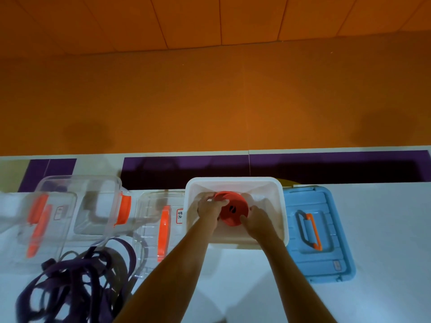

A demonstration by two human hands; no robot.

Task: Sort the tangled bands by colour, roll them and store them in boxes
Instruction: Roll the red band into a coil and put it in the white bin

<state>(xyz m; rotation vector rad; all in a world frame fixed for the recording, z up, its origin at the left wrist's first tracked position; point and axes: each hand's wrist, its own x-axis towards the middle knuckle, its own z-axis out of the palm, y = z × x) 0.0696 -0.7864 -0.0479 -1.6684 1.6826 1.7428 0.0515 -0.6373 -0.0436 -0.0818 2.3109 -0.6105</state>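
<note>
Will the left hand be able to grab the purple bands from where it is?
Probably yes, once free: the left hand holds the red roll in the white box, but the purple bands lie uncovered on its own side.

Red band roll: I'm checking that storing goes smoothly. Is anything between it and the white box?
Nothing visible does. The left hand and right hand hold the red band roll already inside the open white box; the floor beneath the roll is hidden.

The rolled band (233, 209) lies in the open box (233, 181), lid (326, 259) right, tangled bands (93, 257) front-left
</note>
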